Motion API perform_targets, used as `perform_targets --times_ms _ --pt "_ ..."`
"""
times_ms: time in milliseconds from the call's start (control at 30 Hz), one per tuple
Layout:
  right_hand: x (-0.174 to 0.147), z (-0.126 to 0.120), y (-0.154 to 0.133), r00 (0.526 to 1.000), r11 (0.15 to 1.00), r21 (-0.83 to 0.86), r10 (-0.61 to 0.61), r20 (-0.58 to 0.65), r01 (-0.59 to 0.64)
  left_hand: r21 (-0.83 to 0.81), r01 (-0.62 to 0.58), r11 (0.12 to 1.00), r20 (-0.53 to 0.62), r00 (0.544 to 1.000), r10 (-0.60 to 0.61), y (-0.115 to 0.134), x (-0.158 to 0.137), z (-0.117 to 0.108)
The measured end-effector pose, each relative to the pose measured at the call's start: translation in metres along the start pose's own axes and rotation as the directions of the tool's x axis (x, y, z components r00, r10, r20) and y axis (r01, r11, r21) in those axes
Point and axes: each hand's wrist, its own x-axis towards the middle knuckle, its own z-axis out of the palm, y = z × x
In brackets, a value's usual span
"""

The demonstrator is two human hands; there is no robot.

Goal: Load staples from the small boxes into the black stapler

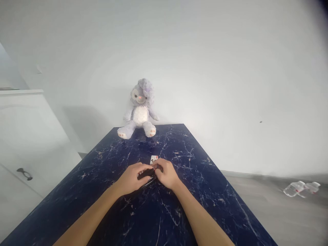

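Observation:
Around a small, dark, glossy object (148, 182) in the middle of the table, my left hand (132, 178) is closed, thumb on the near side and fingers on the far side. What kind of object it is cannot be made out. At its right end, my right hand (166, 173) has its thumb and fingers bent together in a pinch, near a bit of red. Whatever lies between those fingertips is hidden. Just beyond the fingertips shows a small white printed card (153, 158) with red and dark marks, its lower part covered by my right hand.
A dark blue marbled table (189, 191) reaches to the wall. On its far edge sits a pale lilac plush toy (140, 114). To the left stands a white cabinet (30, 136) with a dark handle. Clear plastic bottles (294, 188) lie on the floor at right.

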Motion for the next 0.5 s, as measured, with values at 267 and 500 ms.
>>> perform_targets --times_ms 267,500 --pt "-0.003 -0.007 -0.007 0.993 0.999 0.016 0.050 0.106 -0.052 0.064 -0.205 0.977 -0.106 0.972 0.211 -0.014 0.000 0.017" --pt "-0.011 -0.010 -0.012 0.990 0.999 -0.025 0.044 0.136 -0.041 -0.107 -0.080 0.991 -0.195 0.979 0.058 -0.013 -0.002 0.018"
